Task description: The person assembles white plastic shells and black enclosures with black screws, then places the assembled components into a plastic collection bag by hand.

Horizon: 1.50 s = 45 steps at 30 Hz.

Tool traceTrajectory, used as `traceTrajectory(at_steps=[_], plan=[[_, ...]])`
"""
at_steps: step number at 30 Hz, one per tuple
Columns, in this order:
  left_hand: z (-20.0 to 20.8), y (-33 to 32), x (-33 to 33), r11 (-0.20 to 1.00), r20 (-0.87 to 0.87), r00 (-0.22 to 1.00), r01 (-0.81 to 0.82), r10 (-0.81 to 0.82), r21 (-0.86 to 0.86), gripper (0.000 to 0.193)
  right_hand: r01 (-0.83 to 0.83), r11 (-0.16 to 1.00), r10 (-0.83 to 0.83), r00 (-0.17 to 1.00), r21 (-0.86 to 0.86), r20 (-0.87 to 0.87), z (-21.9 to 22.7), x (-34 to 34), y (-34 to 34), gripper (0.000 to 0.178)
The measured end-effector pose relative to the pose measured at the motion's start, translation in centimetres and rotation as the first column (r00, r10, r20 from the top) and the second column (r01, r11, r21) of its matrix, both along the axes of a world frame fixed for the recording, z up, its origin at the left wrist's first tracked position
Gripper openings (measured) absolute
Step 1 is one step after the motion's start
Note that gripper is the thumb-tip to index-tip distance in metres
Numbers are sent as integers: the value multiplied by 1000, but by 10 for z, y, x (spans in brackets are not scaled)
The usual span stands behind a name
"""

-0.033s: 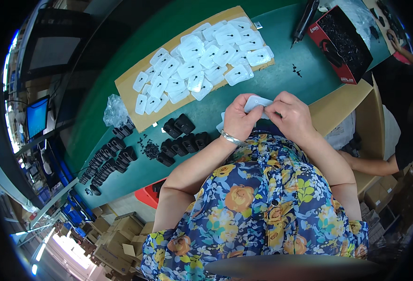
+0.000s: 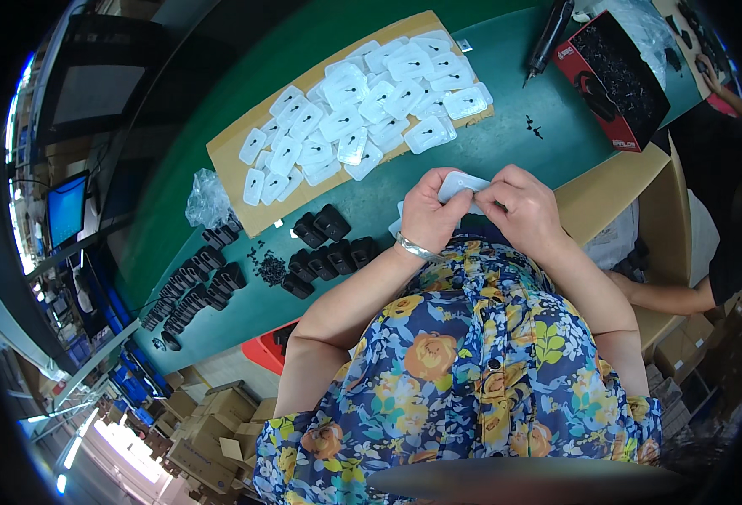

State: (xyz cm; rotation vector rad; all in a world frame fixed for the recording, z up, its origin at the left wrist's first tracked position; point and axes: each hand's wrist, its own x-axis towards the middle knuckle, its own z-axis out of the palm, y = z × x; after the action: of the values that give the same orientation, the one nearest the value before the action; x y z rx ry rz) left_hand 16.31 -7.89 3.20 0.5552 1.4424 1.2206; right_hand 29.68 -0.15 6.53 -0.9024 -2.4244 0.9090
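Left hand [image 2: 428,210] and right hand [image 2: 522,206] share one white piece [image 2: 463,182] over the tabletop's [image 2: 505,160] near edge. Left fingers clamped on it, right fingers pinching its right end. Step, my read: two-handed edge work; next move calls for left steady, right precise. Red box [image 2: 617,138], tabletop's right end: small black parts [image 2: 619,63] inside. Open carton [image 2: 680,206] off near-right edge: something white, crumpled.

pale lettering [image 2: 623,144] stands on the red box [image 2: 600,105]; faint print [image 2: 195,468] on a brown carton [image 2: 207,450] is too small to read.
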Motion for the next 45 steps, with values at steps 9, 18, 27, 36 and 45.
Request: traceTrajectory(at_steps=[9, 18, 27, 36, 45], plan=[[0, -3, -1, 987, 77, 990, -128, 121, 97, 18, 80, 626, -330, 929, -776, -171, -15, 6, -2, 25], [0, -10, 3, 980, 29, 991, -136, 133, 146, 18, 17, 596, -259, 951, -803, -172, -23, 3, -4, 18], [-5, -8, 2, 960, 109, 973, -221, 205, 171, 17, -49, 514, -301, 924, -856, -234, -28, -2, -3, 19], [-10, -20, -10, 935, 127, 945, -319, 302, 152, 17, -79, 558, -237, 939, -826, -250, -27, -26, -12, 25], [-9, -11, -79, 988, -38, 989, -144, 146, 60, 23, -102, 535, -142, 968, -839, -208, -41, -73, 19, 28]])
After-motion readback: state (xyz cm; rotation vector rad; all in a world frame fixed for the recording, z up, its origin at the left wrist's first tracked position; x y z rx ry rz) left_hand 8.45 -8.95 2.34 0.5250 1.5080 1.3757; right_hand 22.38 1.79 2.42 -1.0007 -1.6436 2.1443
